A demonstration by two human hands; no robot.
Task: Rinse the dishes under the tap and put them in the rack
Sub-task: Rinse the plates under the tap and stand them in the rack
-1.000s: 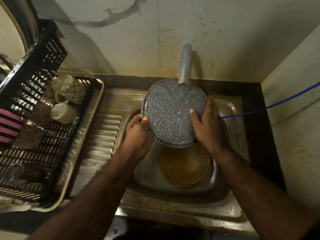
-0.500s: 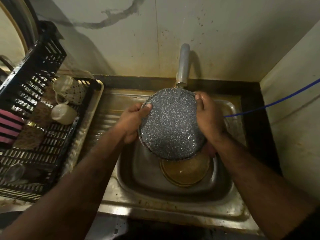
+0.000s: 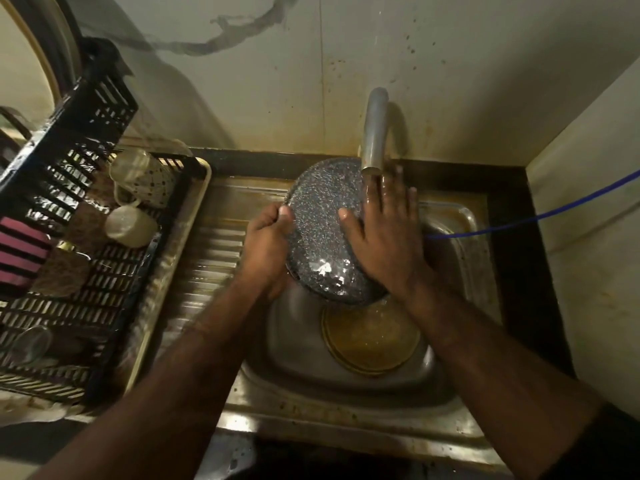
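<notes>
A grey speckled plate is tilted over the steel sink, just under the tap, with water running on it. My left hand grips its left rim. My right hand lies flat with spread fingers on the plate's right side, under the water stream. A brown plate lies on the sink bottom below. The black rack stands to the left on a tray.
In the rack lie two pale cups, a glass and a pink striped item. A ridged draining board lies between rack and sink. A blue cord crosses from the right wall.
The plate has tilted edge-on toward the left. My right hand moved from its right rim onto its face under the tap; my left hand shifted along the left rim.
</notes>
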